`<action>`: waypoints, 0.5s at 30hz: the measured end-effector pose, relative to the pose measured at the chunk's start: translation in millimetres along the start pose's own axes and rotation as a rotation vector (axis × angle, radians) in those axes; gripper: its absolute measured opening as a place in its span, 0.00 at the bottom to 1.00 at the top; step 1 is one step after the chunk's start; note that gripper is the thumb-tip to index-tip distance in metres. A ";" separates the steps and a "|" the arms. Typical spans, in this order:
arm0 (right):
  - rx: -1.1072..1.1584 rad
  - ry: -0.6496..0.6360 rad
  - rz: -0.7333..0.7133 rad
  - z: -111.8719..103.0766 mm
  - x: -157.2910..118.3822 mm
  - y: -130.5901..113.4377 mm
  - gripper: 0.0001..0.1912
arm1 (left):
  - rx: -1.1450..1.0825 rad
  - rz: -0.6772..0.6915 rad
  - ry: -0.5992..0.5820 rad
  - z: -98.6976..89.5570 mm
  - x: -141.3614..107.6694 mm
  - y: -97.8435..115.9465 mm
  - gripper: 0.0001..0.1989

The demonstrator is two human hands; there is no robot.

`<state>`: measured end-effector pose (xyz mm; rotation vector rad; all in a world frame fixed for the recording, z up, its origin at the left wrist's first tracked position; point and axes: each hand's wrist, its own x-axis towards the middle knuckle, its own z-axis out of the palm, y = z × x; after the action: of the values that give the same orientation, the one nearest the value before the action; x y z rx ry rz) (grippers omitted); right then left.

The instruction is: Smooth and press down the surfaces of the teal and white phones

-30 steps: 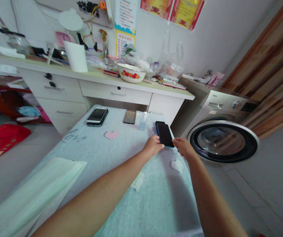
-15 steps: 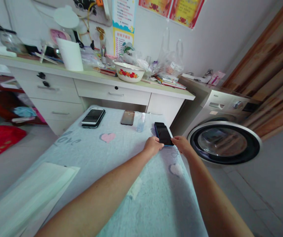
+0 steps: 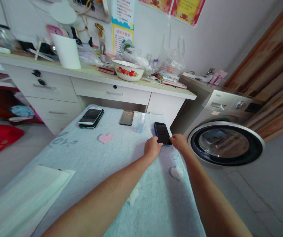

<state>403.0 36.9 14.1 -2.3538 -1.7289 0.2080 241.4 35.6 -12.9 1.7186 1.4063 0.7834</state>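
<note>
A dark smartphone (image 3: pixel 162 132) with a blue edge lies near the right side of the cloth-covered table (image 3: pixel 102 158). My left hand (image 3: pixel 153 146) grips its near left corner, and my right hand (image 3: pixel 179 142) pinches the near right corner; both hands are closed. Left of the phone stands a small clear spray bottle (image 3: pixel 140 123). Beyond that lies a brownish translucent phone case (image 3: pixel 127 118). Toward the far left corner, a white-framed phone (image 3: pixel 91 117) rests on a dark object, perhaps another phone or case.
A pale folded sheet (image 3: pixel 30 194) covers the near left of the table. Behind stands a white desk (image 3: pixel 111 93) holding a flowered enamel bowl (image 3: pixel 128 70), a paper roll (image 3: pixel 66 52) and plastic bags (image 3: pixel 172 64). At right, a washing machine (image 3: pixel 221 102) has its round door (image 3: pixel 226 143) swung open.
The camera view has shifted slightly. Both hands stay on the phone's near corners, and the phone has barely moved on the table.
</note>
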 end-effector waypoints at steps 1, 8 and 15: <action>-0.024 0.002 0.005 0.3 0.3 -1.0 0.14 | 0.013 0.004 0.005 -0.1 -0.6 0.6 0.12; -0.089 0.014 0.031 2.1 -0.2 -8.0 0.15 | 0.086 0.030 0.023 1.2 -0.2 0.7 0.11; -0.011 0.086 0.033 -0.8 -7.8 -4.5 0.15 | 0.104 0.066 0.033 2.3 -1.6 -1.5 0.13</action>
<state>396.7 30.7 16.0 -2.3641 -1.6568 0.1019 242.3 33.7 -15.4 1.8472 1.4405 0.7898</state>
